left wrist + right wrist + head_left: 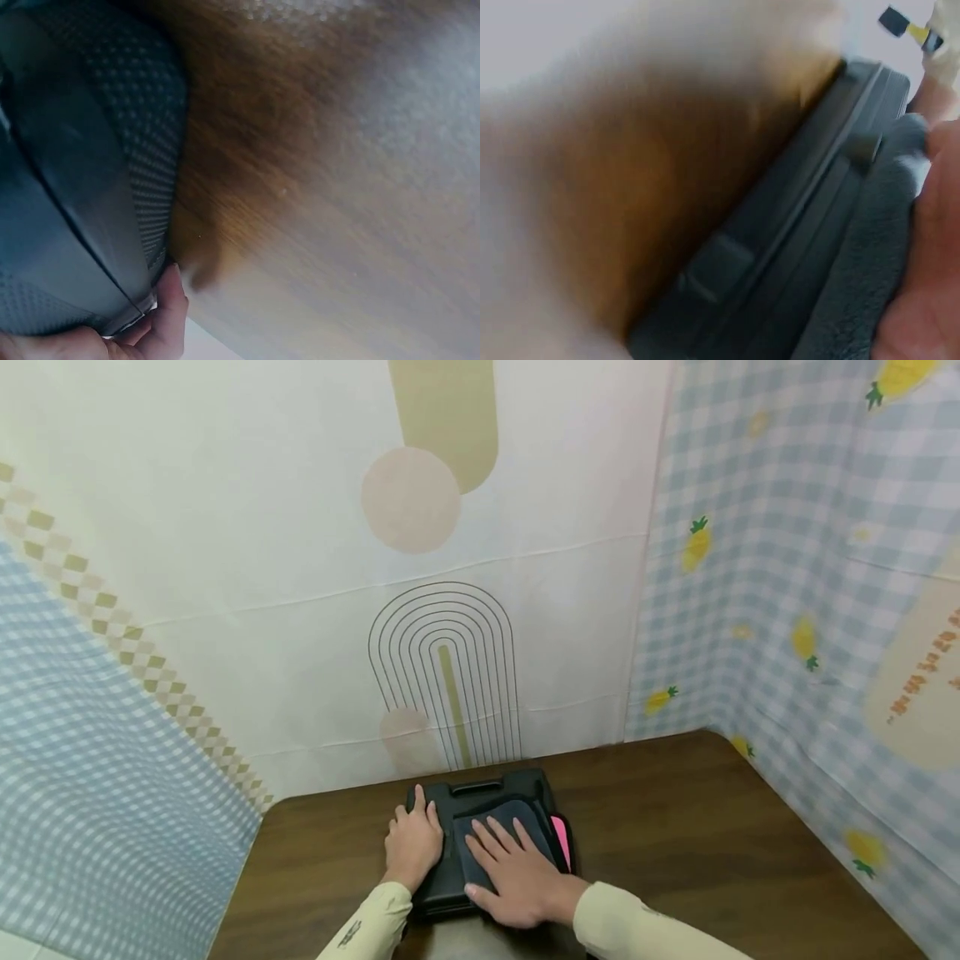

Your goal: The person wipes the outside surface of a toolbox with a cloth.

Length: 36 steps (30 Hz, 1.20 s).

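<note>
A black hard carrying case (442, 881) with a handle (476, 787) on its far side lies flat on the wooden table. My left hand (415, 843) grips its left side, the fingers bent over the edge; in the left wrist view, the fingers (171, 307) hook round a corner of the case beside its ridged side. My right hand (517, 877) lies flat with spread fingers on a dark blue-grey folded cloth (517, 814) on top of the case. The cloth looks fuzzy in the right wrist view, above the case's side and latch (718, 266).
A pink thing with a black rim (561, 842) sticks out at the case's right side. The brown wooden table (675, 827) extends to both sides. Behind it hangs a pale printed curtain (300, 677), with blue checked cloth (780, 635) at the right and left.
</note>
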Motion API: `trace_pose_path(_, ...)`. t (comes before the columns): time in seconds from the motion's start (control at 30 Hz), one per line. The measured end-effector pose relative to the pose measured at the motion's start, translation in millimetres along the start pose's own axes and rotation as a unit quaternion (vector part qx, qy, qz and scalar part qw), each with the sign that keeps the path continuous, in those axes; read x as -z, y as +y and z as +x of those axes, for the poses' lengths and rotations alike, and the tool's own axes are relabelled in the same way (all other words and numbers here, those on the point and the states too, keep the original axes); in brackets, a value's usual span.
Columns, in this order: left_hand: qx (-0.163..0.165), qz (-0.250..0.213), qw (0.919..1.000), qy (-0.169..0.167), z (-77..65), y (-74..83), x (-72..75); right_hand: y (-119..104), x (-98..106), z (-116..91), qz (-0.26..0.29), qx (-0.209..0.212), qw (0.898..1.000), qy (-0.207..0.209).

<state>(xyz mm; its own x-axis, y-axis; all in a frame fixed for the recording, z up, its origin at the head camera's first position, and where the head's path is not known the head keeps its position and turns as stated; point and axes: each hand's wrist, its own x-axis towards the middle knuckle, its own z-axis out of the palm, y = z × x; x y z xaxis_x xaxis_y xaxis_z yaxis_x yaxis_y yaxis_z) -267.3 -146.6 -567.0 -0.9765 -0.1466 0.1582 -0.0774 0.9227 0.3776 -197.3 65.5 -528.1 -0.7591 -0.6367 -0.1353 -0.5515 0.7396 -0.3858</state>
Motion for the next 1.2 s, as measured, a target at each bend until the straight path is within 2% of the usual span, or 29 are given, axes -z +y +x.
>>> trace_pose_path(0.1,-0.001,0.000,1.0000,0.002,-0.1,-1.6,-0.2,-6.1,-10.7,-12.8,-0.022,0.017,1.000,0.011)
trace_pose_path(0.33,-0.006,-0.007,0.9999,-0.007,-0.5,-2.1,-1.7,-6.8,-38.1,-26.2,-0.117,0.042,0.988,0.092)
trace_pose_path(0.57,-0.022,-0.023,0.9995,-0.004,2.3,-4.8,-1.0,-6.6,-37.7,-26.4,-0.135,0.031,0.986,0.089)
trace_pose_path(0.8,-0.025,-0.028,0.9992,-0.011,4.4,-7.5,-0.1,-1.7,-42.0,-25.4,-0.148,0.032,0.982,0.115)
trace_pose_path(1.0,-0.036,-0.028,0.9990,-0.003,4.5,-6.4,0.0,-0.4,-39.3,-30.3,-0.172,0.024,0.978,0.118)
trace_pose_path(1.2,-0.034,-0.032,0.9989,0.005,0.5,-12.2,-0.1,11.3,-37.3,-40.9,-0.168,0.040,0.978,0.117)
